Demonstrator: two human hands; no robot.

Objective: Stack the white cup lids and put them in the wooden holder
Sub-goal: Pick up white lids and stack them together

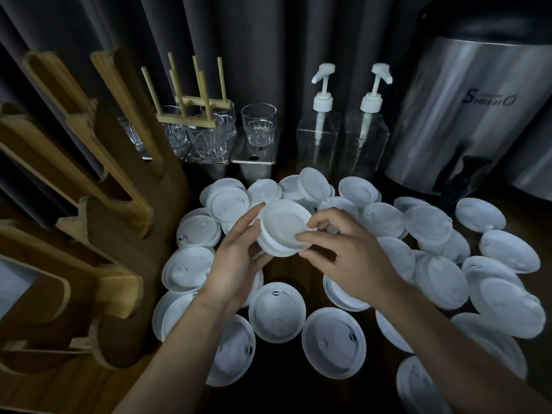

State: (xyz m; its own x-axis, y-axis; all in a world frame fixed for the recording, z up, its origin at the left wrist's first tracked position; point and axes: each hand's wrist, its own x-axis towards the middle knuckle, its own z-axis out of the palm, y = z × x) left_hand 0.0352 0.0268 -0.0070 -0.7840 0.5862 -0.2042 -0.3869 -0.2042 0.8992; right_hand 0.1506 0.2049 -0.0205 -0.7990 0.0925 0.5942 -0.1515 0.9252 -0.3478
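Several white cup lids (277, 312) lie scattered over the dark table, most of them upside down. Above the pile, my left hand (236, 265) grips a small stack of white lids (282, 228) from the left and below. My right hand (348, 255) pinches the stack's right rim with thumb and fingertips. The wooden holder (98, 222) with its slanted slots stands at the left, and I see no lids in its slots.
At the back stand drinking glasses (258, 124), a small wooden peg rack (191, 106) and two clear pump bottles (319, 135). A steel drinks dispenser (466, 115) with a black tap fills the back right. A dark curtain hangs behind.
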